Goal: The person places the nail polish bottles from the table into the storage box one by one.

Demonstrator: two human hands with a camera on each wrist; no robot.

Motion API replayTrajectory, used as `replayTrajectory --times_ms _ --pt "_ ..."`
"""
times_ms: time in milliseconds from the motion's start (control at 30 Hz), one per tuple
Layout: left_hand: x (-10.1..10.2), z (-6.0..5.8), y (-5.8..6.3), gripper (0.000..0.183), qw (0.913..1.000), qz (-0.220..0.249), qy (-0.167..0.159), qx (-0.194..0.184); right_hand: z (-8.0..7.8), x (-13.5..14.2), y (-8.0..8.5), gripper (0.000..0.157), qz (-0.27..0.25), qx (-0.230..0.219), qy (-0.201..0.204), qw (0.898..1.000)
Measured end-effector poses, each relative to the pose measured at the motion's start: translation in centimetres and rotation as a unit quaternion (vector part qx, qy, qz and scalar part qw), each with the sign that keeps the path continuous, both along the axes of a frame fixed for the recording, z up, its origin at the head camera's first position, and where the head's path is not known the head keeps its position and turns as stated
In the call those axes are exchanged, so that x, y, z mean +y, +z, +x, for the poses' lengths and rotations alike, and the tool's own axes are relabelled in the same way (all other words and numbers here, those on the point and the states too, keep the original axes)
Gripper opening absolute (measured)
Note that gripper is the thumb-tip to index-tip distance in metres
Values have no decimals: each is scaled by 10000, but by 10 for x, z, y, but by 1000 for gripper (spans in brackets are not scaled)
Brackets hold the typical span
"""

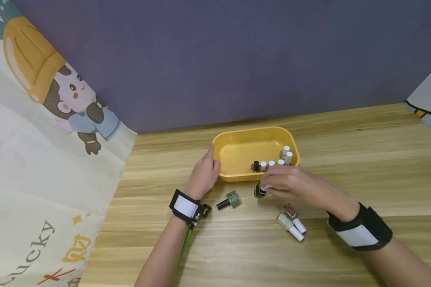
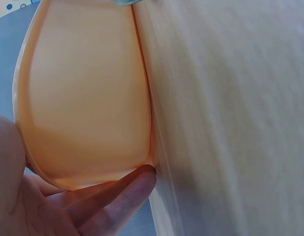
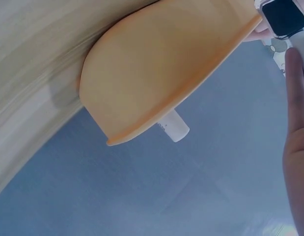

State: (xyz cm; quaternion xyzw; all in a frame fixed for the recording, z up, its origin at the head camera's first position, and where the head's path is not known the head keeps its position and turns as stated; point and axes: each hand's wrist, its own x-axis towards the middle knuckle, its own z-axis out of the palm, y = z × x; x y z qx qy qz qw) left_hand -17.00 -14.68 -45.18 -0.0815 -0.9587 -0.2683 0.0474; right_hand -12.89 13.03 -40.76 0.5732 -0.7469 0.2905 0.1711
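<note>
My left hand (image 1: 204,172) rests against the left end of the yellow tray (image 1: 233,176); its straight fingers (image 2: 120,199) lie along the outer wall. In front of the tray, my right hand (image 1: 296,183) pinches a dark nail polish bottle (image 1: 259,191) by its white cap. That bottle (image 3: 284,17) shows its square face in the right wrist view. Inside the tray, several nail polish bottles line the front side and right end, among them one with a black cap (image 1: 256,165) and one with a white cap (image 1: 289,157).
A green nail polish bottle (image 1: 234,199) with a black cap lies on the wooden table (image 1: 237,255). To its right, a pale bottle (image 1: 284,221) and a reddish-brown bottle (image 1: 289,211) lie side by side. A purple-grey panel (image 1: 237,59) stands behind the tray.
</note>
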Motion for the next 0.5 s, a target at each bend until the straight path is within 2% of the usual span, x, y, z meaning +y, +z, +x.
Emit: replayTrajectory --times_ms 233,500 --pt "0 0 1 60 10000 16 -10 62 -2 3 5 13 35 132 -167 9998" --pt "1 1 2 61 10000 23 -55 43 -5 0 6 16 149 195 -168 9996"
